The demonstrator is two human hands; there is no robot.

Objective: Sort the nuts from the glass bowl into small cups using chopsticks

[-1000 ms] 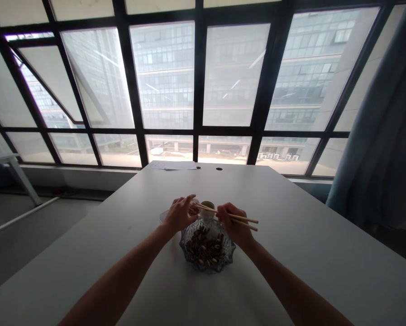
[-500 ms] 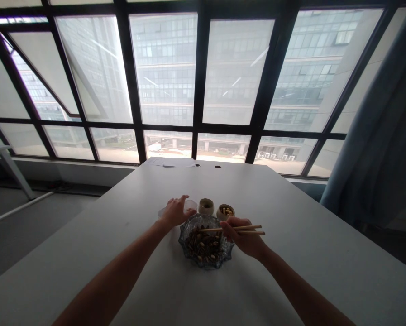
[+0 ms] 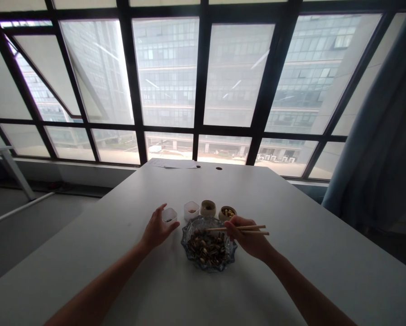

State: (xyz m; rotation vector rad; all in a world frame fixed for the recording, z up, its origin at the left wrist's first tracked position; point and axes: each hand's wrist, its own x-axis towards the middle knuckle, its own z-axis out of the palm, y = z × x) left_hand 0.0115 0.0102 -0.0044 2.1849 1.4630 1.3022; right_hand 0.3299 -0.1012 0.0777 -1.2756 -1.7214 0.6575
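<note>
My left hand (image 3: 157,228) is around the near left side of a small white cup (image 3: 169,215), thumb and fingers spread apart; whether it touches the cup is unclear. Some dark bits lie in this cup. My right hand (image 3: 246,233) holds a pair of wooden chopsticks (image 3: 253,227), their tips over a scalloped glass bowl (image 3: 207,268). Mixed nuts and seeds (image 3: 206,249), mostly brown, fill much of the bowl. Nothing can be made out between the chopstick tips.
Behind the bowl stand a second white cup (image 3: 191,212) with a little in it, a beige cup (image 3: 208,208) with dark contents, and another beige cup (image 3: 227,213) holding pale nuts. Papers (image 3: 172,163) lie at the white table's (image 3: 121,262) far edge, before the windows.
My left hand has moved left and slightly nearer, from beside the bowl to the left white cup, uncovering both white cups. My right hand stays nearly in place with the chopsticks.
</note>
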